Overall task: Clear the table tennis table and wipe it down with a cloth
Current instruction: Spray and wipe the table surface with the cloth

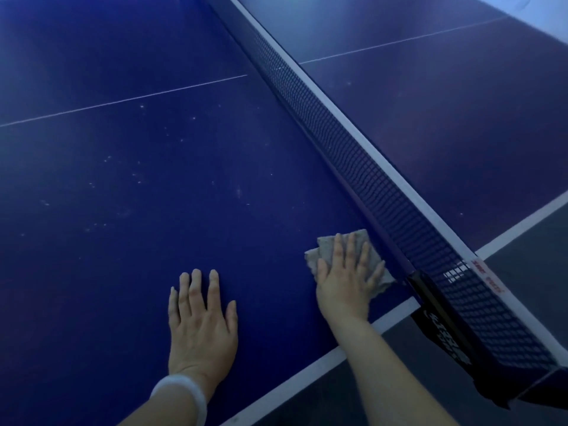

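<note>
Item: cloth (325, 252), grey, folded, lying flat on the blue table (123, 272) near its white side edge, just beside the foot of the net (384, 192). We note its long axis running roughly along the net line. It lies under the right hand (347, 284), showing past the fingertips and both sides. We record the right fingers (350, 250) straight and slightly spread, pressing the cloth down. The left hand (201, 327) rests flat on bare tabletop nearby, fingers extended, holding nothing; a white wristband (181, 392) circles that wrist.
</note>
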Motion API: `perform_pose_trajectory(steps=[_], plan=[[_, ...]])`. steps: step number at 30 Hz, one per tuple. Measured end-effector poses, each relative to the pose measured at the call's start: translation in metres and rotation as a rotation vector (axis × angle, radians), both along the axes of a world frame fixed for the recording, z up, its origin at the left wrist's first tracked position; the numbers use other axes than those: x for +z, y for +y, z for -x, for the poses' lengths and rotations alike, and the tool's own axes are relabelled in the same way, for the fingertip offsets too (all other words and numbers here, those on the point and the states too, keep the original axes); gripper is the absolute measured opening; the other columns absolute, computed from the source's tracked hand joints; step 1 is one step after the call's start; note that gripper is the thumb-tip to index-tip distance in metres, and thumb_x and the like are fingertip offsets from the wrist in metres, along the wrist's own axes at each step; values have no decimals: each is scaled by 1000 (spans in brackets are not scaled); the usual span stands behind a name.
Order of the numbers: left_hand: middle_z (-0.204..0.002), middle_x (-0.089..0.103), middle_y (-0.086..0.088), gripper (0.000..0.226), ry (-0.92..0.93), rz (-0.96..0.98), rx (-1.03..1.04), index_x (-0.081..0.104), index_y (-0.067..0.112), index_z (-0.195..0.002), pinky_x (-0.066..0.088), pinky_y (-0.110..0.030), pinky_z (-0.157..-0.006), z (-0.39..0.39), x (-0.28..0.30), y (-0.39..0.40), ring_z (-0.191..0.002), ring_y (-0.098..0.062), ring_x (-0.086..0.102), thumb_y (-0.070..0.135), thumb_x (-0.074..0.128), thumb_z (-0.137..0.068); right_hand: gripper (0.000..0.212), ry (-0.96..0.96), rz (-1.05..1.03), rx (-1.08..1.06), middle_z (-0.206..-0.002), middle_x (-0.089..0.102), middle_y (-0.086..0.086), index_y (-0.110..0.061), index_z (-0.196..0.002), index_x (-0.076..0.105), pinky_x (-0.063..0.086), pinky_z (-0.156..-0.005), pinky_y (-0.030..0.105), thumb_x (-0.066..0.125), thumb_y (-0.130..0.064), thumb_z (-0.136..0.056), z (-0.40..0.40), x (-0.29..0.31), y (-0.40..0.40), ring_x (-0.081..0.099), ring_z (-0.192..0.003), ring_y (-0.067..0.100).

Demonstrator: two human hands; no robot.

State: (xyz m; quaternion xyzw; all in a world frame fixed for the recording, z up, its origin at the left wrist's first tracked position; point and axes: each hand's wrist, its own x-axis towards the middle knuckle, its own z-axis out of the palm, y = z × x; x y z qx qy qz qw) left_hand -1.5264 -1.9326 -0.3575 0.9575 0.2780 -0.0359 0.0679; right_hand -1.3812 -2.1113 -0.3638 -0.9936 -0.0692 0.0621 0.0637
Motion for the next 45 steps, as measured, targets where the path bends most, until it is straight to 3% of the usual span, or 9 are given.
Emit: perform_pose_trajectory(steps=[4,6,10,13,22,29,33,38,45], plan=[[-159,16,-14,74,2,13,10,22,16,-153,1,-46,-122,-1,1,0,-150,-27,3,52,3,-92,61,-54,-28,456,-164,3,1,-24,-156,13,8,-117,61,16,-49,-100,29,-5,38,-3,-151,25],[-160,15,-14,73,10,4,5,21,16,-154,0,-46,-122,-1,1,1,-150,-27,2,52,3,-92,60,-66,5,532,-164,5,-1,-25,-156,14,10,-117,61,17,-49,-101,19,-7,26,-3,-151,23],[-157,25,-16,68,22,6,12,29,13,-151,5,-47,-120,0,5,1,-149,-29,12,49,12,-95,61,-29,61,107,-163,-14,0,-29,-155,-6,0,-117,62,11,-50,-101,-34,-11,-19,-10,-150,24],[-153,33,-19,66,29,5,-4,36,10,-148,12,-49,-117,0,8,2,-146,-33,22,46,18,-96,64,31,48,-108,-163,-14,0,-26,-156,-7,-1,-116,62,1,-52,-97,-53,-5,-12,-7,-150,26],[-147,41,-23,71,18,43,-26,46,5,-142,22,-53,-111,1,11,6,-139,-37,35,45,4,-101,65,-49,86,310,-162,-10,-4,-26,-155,-2,-9,-117,58,1,-51,-96,-32,-1,53,-13,-150,19],[-136,52,-17,76,-66,159,-21,61,9,-129,13,-38,-116,-10,14,26,-132,-29,38,48,3,-101,66,-38,113,222,-163,-9,-3,-28,-156,0,-7,-118,58,3,-52,-95,-51,-3,50,-15,-149,18],[-148,38,-17,66,-130,127,0,46,7,-141,26,-46,-117,-48,16,64,-141,-32,32,48,18,-98,62,-40,116,144,-162,-15,-5,-29,-155,-5,-7,-118,58,3,-51,-97,-69,-4,53,-17,-149,16],[-160,9,-16,70,-107,118,162,19,12,-154,3,-45,-122,-110,9,106,-149,-29,1,52,26,-97,65,-31,113,75,-161,-16,-6,-29,-154,-8,-3,-118,59,-1,-52,-94,-97,1,62,-12,-150,19],[-155,25,-21,70,-31,12,228,29,6,-150,14,-52,-120,-126,-2,105,-148,-34,15,49,16,-97,65,-18,83,167,-163,-15,-3,-26,-155,-7,0,-119,55,5,-50,-97,-171,1,97,-9,-150,22]])
